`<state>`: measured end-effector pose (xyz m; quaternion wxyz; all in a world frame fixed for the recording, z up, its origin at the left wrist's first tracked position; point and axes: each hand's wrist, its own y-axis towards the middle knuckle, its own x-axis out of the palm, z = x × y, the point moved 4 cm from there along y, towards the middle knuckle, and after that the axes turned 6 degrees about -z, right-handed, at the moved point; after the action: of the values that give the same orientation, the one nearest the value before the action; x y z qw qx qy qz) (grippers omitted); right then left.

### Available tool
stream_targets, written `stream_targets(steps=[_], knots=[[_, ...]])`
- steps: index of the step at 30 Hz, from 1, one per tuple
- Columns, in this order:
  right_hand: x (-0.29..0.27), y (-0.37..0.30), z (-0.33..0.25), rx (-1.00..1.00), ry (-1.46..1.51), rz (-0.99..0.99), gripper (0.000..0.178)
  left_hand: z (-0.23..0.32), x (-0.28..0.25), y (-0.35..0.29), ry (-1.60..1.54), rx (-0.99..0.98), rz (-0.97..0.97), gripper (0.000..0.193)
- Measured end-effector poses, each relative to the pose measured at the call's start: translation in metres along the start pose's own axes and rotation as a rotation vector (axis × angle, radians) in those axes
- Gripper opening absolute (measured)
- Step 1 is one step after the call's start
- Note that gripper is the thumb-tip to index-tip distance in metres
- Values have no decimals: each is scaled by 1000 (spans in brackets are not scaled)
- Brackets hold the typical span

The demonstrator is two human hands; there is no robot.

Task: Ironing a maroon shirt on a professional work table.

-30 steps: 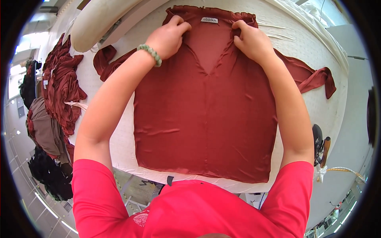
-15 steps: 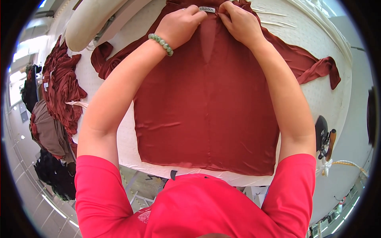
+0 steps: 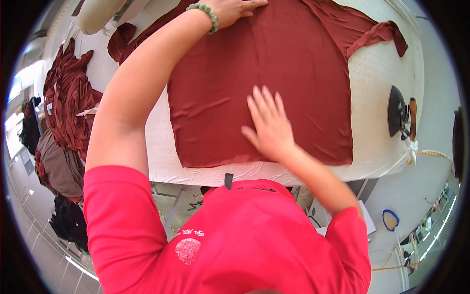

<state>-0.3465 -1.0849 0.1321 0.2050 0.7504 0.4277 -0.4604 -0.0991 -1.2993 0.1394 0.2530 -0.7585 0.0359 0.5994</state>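
A dark red satin-like blouse (image 3: pixel 303 98) lies spread on a white padded ironing table (image 3: pixel 377 122), its hem toward me and its sleeves out to the sides. At the top of the view my left hand (image 3: pixel 235 11), with a green bead bracelet above it, rests on the upper part of the blouse, fingers stretched out. My right hand (image 3: pixel 269 122) is open with fingers spread, palm down on or just over the lower middle of the blouse. Faint creases show in the cloth at lower left. The collar is out of view.
An iron (image 3: pixel 399 112) with a wooden handle stands on the table at the right, a cord (image 3: pixel 433 154) trailing off it. A heap of crumpled dark red garments (image 3: pixel 71 95) lies at the left edge. Beyond it hang brown (image 3: pixel 58 161) and black cloths. A padded sleeve arm (image 3: pixel 95 15) juts in at upper left.
My right hand has left the collar and come down toward the hem, opening flat. My left hand has let go of the collar area and lies flatter. The view has shifted, hiding the collar.
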Motion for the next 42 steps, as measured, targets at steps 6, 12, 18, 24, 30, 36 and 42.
stream_targets(steps=[6, 12, 18, 24, 30, 36, 42], knots=[[29, -132, -75, 63, 153, 28, 66, 6, -6, -6, -122, -71, 53, 54], [51, -164, -84, 818, 936, 549, 42, 14, 2, -31, -472, -205, 302, 31], [66, -151, -75, 1097, 1583, 840, 47, 16, 27, -13, -745, -208, -5, 48], [59, -131, -74, 1211, 1634, 924, 55, 13, 19, -5, -846, -111, -46, 37], [70, -128, -72, 1222, 1664, 982, 28, 20, 2, -14, -881, -190, 40, 54], [78, -137, -76, 1232, 1638, 1055, 20, 27, 2, 2, -738, -258, -173, 50], [74, -134, -80, 1238, 1631, 991, 24, 23, 9, 4, -794, -251, -155, 44]])
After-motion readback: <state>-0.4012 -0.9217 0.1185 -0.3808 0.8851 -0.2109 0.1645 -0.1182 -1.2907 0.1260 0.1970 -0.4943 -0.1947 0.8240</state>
